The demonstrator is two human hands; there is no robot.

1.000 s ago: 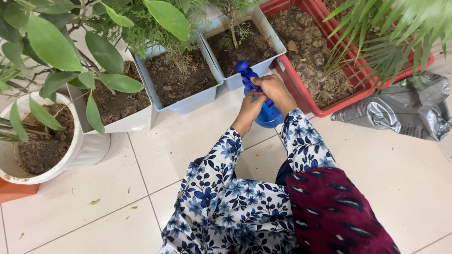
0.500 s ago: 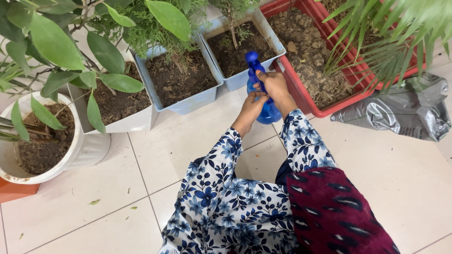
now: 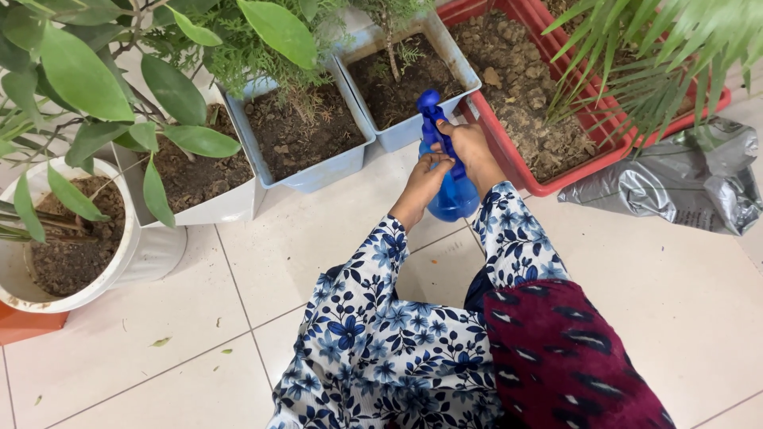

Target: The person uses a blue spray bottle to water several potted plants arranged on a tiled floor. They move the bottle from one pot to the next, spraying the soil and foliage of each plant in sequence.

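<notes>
Head view: both my hands grip the blue spray bottle (image 3: 451, 195) above the tiled floor (image 3: 652, 278).

My right hand (image 3: 470, 149) is wrapped around its neck just under the nozzle; my left hand (image 3: 424, 176) is pressed against its left side. Beyond the nozzle sits a pale blue planter (image 3: 413, 131) of soil, a red planter (image 3: 509, 159) to its right, and a crumpled grey bag (image 3: 683, 183) far right.
</notes>
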